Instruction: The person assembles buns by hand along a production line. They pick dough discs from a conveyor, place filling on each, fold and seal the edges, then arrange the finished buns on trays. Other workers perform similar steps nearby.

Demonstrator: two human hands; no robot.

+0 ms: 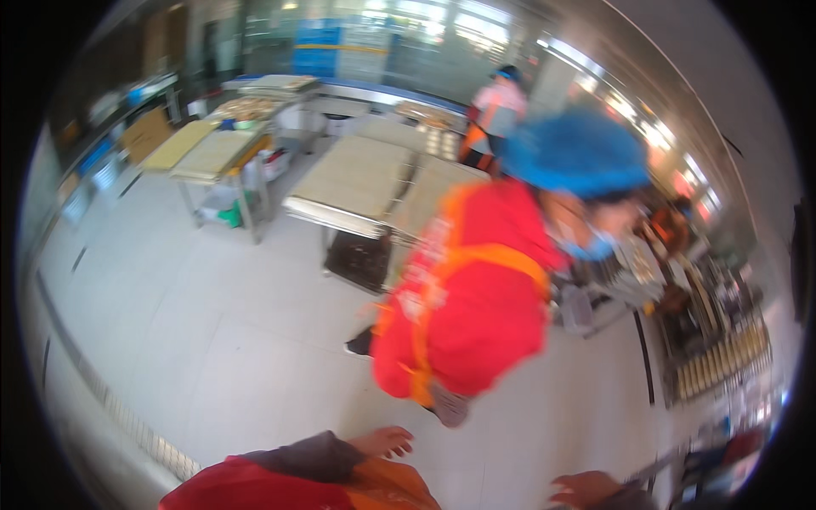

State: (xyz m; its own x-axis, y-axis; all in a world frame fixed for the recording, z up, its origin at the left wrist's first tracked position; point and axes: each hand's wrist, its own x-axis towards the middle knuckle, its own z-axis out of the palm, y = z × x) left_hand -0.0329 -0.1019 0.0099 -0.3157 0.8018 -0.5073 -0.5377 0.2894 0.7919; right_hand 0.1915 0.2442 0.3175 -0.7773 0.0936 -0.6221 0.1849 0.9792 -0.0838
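Note:
My left hand (382,442) hangs in front of my body at the lower middle, its fingers loosely bent and a little apart, with nothing in it. At the lower edge, further right, my right hand (585,490) shows in part; its fingers look loosely spread, and I see nothing held in them. A co-worker (476,289) in a red top with orange straps, a blue hair cover and a mask stands bent forward just ahead of me, blurred by motion. Neither hand touches this person.
Beyond the co-worker stands a table with stacked pale trays (353,178). Another tray-laden table (217,153) is at the left. A second person (497,110) works at the back. On the right is a rack (722,361) holding rows of pale pieces. Light floor (229,357) spreads between.

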